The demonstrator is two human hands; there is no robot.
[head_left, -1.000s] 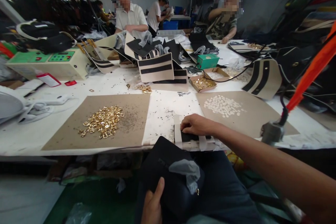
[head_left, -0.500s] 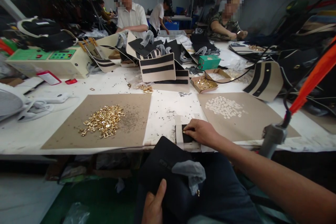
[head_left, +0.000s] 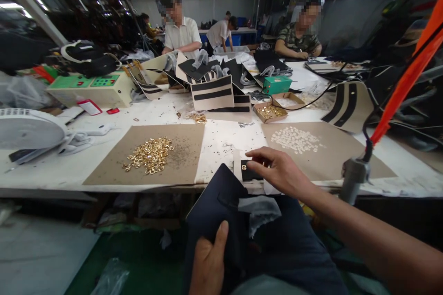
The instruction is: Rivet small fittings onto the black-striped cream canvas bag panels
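My left hand (head_left: 207,262) grips the near edge of a dark navy bag piece (head_left: 218,203) on my lap, thumb pressed on top. A crumpled grey wrapper (head_left: 260,209) lies on that piece. My right hand (head_left: 282,171) hovers at the table's front edge, index finger and thumb apart around a small black pad (head_left: 248,173). A small gold fitting (head_left: 244,167) sits on the pad, just left of my fingertips. The pad rests on white strips on the white table (head_left: 224,140).
A heap of gold fittings (head_left: 148,154) lies on brown cardboard, white pieces (head_left: 294,139) on another sheet. A grey tool (head_left: 353,177) on an orange hose hangs at right. Striped bag panels (head_left: 212,92), a green box (head_left: 275,84), a control machine (head_left: 93,87); co-workers sit beyond.
My right hand lifted off the black pad and spread its fingers, leaving the gold fitting on it. My head moved, shifting the view. The left hand kept its grip on the bag piece.
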